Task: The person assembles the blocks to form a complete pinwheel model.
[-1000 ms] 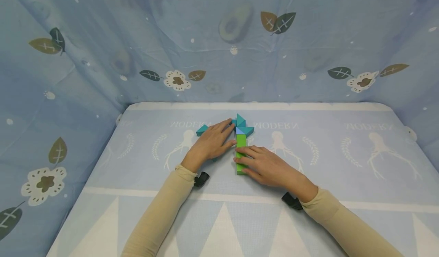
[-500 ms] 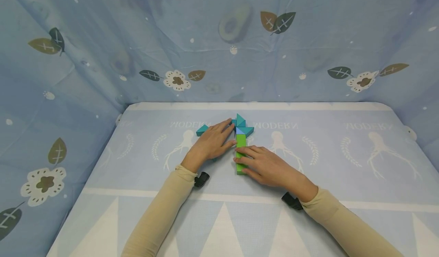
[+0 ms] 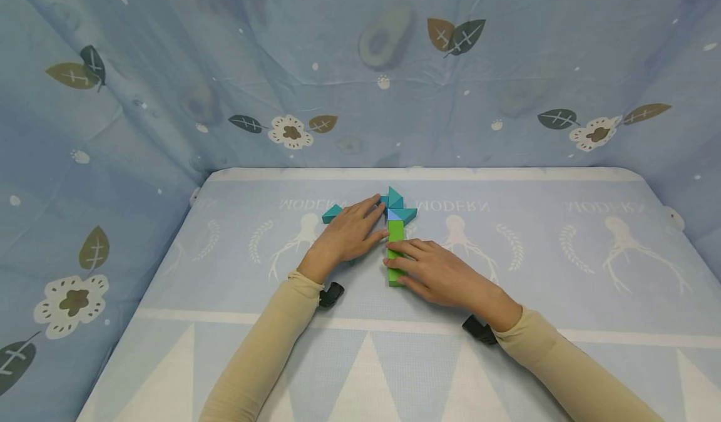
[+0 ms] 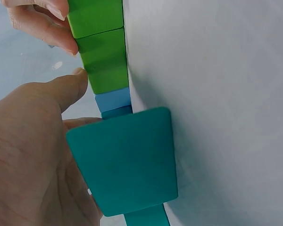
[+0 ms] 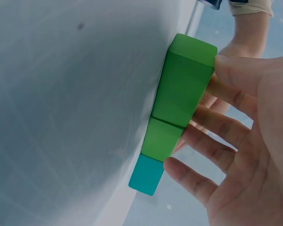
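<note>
A column of green blocks [image 3: 396,230] lies on the table, meeting a light blue triangular piece [image 3: 392,215] and several teal blocks [image 3: 407,215] at its far end. My left hand [image 3: 348,231] rests left of this row, thumb tip against a green block's edge, fingertips at the teal pieces, fingers extended. Over the green blocks reach the fingers of my right hand [image 3: 436,273]; its thumb touches the near end and the fingertips touch along one side in the right wrist view. A large teal block face [image 4: 125,160] partly hides the left fingers in the left wrist view.
A separate teal block [image 3: 331,213] lies left of my left hand, and a small teal piece [image 3: 352,262] shows beneath its wrist. The patterned tablecloth [image 3: 563,265] covers the table. A blue printed curtain [image 3: 349,96] hangs behind and at the sides.
</note>
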Demonstrator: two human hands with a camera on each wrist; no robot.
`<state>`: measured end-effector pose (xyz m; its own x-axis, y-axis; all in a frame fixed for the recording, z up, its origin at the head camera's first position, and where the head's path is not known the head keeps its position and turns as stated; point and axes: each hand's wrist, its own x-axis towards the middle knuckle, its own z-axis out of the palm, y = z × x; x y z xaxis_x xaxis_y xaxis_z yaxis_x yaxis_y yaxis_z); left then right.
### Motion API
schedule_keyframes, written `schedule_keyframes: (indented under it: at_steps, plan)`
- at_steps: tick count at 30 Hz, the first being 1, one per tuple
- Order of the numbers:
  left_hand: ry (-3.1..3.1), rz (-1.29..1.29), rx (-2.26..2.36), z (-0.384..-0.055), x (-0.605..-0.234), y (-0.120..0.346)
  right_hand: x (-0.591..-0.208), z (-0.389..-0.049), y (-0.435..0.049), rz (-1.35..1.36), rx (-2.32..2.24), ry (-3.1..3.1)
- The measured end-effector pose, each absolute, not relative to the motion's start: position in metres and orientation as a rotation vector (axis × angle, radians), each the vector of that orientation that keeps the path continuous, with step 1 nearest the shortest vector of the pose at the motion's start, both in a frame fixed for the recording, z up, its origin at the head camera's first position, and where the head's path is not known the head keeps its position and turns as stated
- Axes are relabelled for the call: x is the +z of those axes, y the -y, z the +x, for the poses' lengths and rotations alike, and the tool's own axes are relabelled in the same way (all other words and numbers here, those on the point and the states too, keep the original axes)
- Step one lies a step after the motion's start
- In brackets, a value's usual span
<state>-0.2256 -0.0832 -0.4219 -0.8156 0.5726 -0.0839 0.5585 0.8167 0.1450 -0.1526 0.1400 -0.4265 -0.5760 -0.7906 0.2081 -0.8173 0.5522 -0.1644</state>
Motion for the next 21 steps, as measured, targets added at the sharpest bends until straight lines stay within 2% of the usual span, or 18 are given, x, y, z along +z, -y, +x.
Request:
schedule_keyframes:
  at_steps: [13,21]
  plan:
    - [-2.901,0.916,0.154,-0.226,-0.422,0.084,-0.426,-0.152,-0.14,1.394,0.377,2.665]
    - [-2.954,0.893,0.221,-0.231,-0.407,0.097,-0.427,-0.152,-0.14,1.391,0.386,2.662]
